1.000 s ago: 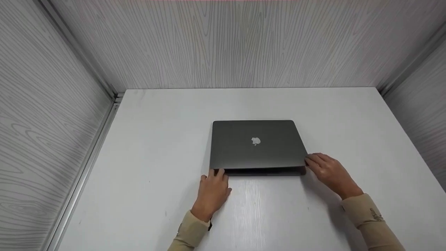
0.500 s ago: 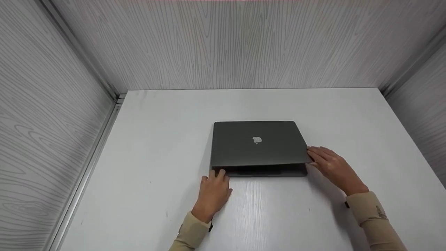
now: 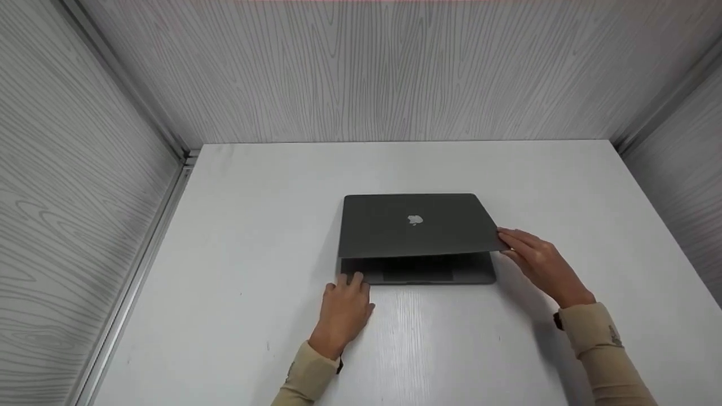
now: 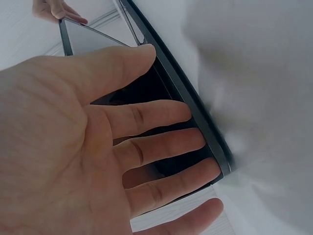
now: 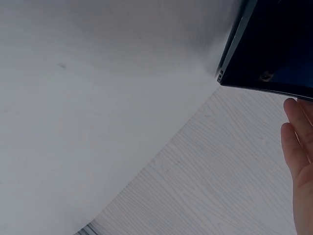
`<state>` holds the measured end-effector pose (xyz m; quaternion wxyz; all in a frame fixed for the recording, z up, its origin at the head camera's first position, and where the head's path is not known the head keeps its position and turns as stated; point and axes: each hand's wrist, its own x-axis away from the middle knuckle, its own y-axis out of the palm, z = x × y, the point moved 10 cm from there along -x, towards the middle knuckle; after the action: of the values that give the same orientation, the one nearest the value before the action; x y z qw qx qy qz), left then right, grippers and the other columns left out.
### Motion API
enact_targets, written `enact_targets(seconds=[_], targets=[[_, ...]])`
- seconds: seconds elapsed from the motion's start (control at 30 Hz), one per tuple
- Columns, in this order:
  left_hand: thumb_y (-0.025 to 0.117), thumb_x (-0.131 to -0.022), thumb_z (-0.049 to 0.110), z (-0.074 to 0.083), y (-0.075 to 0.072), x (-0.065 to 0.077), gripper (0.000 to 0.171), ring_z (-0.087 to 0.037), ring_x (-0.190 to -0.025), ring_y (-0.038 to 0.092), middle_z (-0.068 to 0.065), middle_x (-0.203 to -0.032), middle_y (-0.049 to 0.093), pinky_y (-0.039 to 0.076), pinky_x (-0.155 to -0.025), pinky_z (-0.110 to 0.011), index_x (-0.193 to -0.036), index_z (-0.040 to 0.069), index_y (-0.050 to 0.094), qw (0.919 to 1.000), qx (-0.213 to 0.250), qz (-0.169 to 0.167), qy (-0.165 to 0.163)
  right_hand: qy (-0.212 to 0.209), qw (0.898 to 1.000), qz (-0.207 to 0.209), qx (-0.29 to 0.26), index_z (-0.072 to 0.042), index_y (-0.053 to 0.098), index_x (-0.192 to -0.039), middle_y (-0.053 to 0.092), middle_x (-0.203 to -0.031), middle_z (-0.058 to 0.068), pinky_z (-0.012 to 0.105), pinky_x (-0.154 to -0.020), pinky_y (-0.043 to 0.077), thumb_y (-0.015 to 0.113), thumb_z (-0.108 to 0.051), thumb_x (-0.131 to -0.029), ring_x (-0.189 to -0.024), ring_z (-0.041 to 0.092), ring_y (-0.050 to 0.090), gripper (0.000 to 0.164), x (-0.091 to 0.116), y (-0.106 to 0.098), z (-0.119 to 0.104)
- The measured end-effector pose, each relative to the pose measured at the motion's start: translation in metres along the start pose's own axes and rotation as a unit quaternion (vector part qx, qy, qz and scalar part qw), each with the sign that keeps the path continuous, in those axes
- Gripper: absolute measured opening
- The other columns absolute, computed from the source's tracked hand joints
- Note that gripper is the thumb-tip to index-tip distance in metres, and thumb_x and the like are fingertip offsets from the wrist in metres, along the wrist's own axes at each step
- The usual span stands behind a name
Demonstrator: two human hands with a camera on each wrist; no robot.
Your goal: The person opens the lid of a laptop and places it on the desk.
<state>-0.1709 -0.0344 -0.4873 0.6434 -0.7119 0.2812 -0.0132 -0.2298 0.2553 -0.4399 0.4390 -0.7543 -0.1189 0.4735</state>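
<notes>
A dark grey laptop (image 3: 417, 225) with a pale apple logo lies on the white table, its lid raised partway above the base (image 3: 474, 273). At the base's front left corner rests my left hand (image 3: 343, 313). In the left wrist view the fingers of that left hand (image 4: 98, 127) are spread and nearly straight, their tips at the base's edge. My right hand (image 3: 544, 268) pinches the lid's front right corner. Only part of the right hand (image 5: 303, 147) shows in the right wrist view, beside the lid's dark screen side (image 5: 274, 54).
The white table (image 3: 254, 237) extends around the laptop on all sides. Pale wood-grain panels stand at the back (image 3: 395, 73), the left (image 3: 67, 225) and the right (image 3: 677, 141). A metal rail (image 3: 141, 270) runs along the table's left edge.
The lid's front edge has risen, widening the gap over the base. My right hand has moved upward with the lid's corner. The left hand has stayed at the base's front left.
</notes>
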Motion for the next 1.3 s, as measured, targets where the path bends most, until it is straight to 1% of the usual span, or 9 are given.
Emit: enact_targets(seconds=[0.2,0.27,0.33,0.43,0.53,0.93,1.0,1.17,1.3], targets=[[0.087,-0.078,0.038,0.001,-0.001,-0.001,0.036,-0.024,-0.084,0.064,-0.006,-0.102,0.065,0.055,-0.061,-0.037,-0.093,0.008,0.076,1.0000,0.002,0.008,0.000,0.013,1.000,0.015,-0.022,0.013,0.065,-0.124,0.066,-0.119,0.024,0.012,-0.100,0.041,0.046,-0.032,-0.107,-0.101,0.040,0.068,0.051,-0.005,-0.006,0.004],[0.087,-0.078,0.038,0.001,0.000,-0.001,0.035,-0.024,-0.083,0.064,-0.006,-0.102,0.065,0.054,-0.061,-0.038,-0.093,0.008,0.076,1.0000,0.005,0.007,-0.001,0.016,0.999,0.020,-0.023,0.013,0.065,-0.123,0.067,-0.118,0.024,0.012,-0.099,0.041,0.059,-0.015,-0.103,-0.100,0.040,0.068,0.035,-0.008,-0.008,0.005],[0.088,-0.078,0.038,0.001,0.000,-0.001,0.036,-0.024,-0.082,0.064,-0.006,-0.101,0.065,0.054,-0.061,-0.037,-0.093,0.007,0.076,1.0000,0.007,0.005,-0.002,0.023,0.999,0.026,-0.024,0.011,0.065,-0.124,0.067,-0.116,0.023,0.012,-0.099,0.042,0.065,-0.004,-0.096,-0.100,0.040,0.068,0.032,-0.011,-0.009,0.007],[0.087,-0.078,0.038,0.000,0.001,-0.001,0.037,-0.024,-0.081,0.063,-0.006,-0.100,0.064,0.054,-0.061,-0.038,-0.094,0.007,0.076,1.0000,0.005,-0.001,-0.003,0.040,0.998,0.032,-0.027,0.010,0.067,-0.122,0.069,-0.114,0.022,0.014,-0.099,0.043,0.075,0.017,-0.079,-0.101,0.040,0.068,0.045,-0.015,-0.011,0.012],[0.087,-0.078,0.038,0.000,0.002,0.000,0.037,-0.024,-0.082,0.063,-0.006,-0.099,0.064,0.054,-0.061,-0.038,-0.095,0.007,0.076,0.9999,0.006,-0.007,-0.007,0.055,0.997,0.042,-0.029,0.010,0.068,-0.119,0.070,-0.110,0.021,0.018,-0.102,0.042,0.074,0.022,-0.075,-0.102,0.042,0.068,0.046,-0.018,-0.012,0.016],[0.085,-0.082,0.037,-0.001,0.001,0.000,0.038,-0.025,-0.088,0.063,-0.007,-0.101,0.062,0.054,-0.066,-0.041,-0.100,0.006,0.075,0.9989,0.016,-0.037,-0.023,0.072,0.994,0.061,-0.046,0.010,0.069,-0.113,0.070,-0.103,0.022,0.023,-0.106,0.041,0.070,0.013,-0.086,-0.098,0.039,0.066,0.027,-0.027,-0.018,0.025],[0.084,-0.082,0.037,-0.001,0.001,0.000,0.037,-0.025,-0.089,0.063,-0.007,-0.102,0.062,0.054,-0.066,-0.041,-0.099,0.005,0.075,0.9989,0.018,-0.035,-0.024,0.081,0.993,0.066,-0.054,0.010,0.069,-0.113,0.070,-0.104,0.022,0.022,-0.105,0.042,0.069,0.015,-0.086,-0.102,0.034,0.067,0.028,-0.029,-0.019,0.030],[0.084,-0.083,0.037,-0.001,0.000,0.001,0.037,-0.025,-0.089,0.063,-0.007,-0.103,0.062,0.054,-0.066,-0.041,-0.099,0.005,0.075,0.9992,0.016,-0.028,-0.024,0.096,0.989,0.070,-0.084,0.009,0.070,-0.115,0.072,-0.108,0.023,0.018,-0.100,0.044,0.066,0.022,-0.083,-0.114,0.004,0.062,0.035,-0.034,-0.021,0.039],[0.084,-0.082,0.037,0.000,0.000,0.000,0.038,-0.025,-0.087,0.063,-0.007,-0.101,0.062,0.054,-0.065,-0.041,-0.099,0.005,0.075,0.9992,0.012,-0.028,-0.024,0.102,0.987,0.069,-0.098,0.010,0.069,-0.118,0.071,-0.111,0.025,0.017,-0.100,0.044,0.064,0.023,-0.085,-0.117,-0.004,0.057,0.036,-0.035,-0.021,0.041]])
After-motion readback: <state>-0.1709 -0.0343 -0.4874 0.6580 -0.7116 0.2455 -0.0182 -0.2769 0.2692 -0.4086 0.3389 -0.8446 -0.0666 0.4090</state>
